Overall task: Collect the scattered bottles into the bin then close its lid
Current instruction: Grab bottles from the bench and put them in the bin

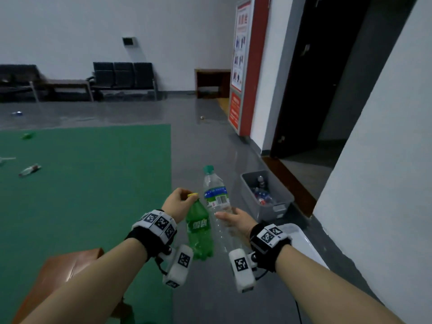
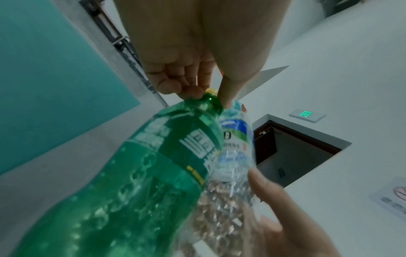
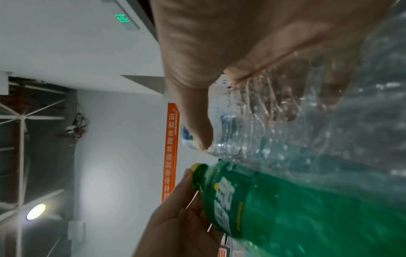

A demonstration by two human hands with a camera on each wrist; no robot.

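Note:
My left hand (image 1: 180, 203) pinches the neck of a green soda bottle (image 1: 199, 232) with a yellow cap, which hangs down below it. In the left wrist view the thumb and fingers close round that neck on the green bottle (image 2: 136, 182). My right hand (image 1: 236, 220) grips the body of a clear water bottle (image 1: 216, 195) with a green cap and blue label, held upright. The two bottles touch side by side. The grey bin (image 1: 280, 199) stands open on the floor ahead to the right, with several bottles inside. Its white lid (image 1: 304, 244) lies by my right wrist.
More bottles lie on the green mat (image 1: 93, 183) at the left: a clear one (image 1: 29, 170), a green one (image 1: 28, 136) and one farther back (image 1: 16, 113). A white wall (image 1: 374, 183) and dark doorway (image 1: 315, 90) stand at the right. A brown object (image 1: 58, 277) sits near my left forearm.

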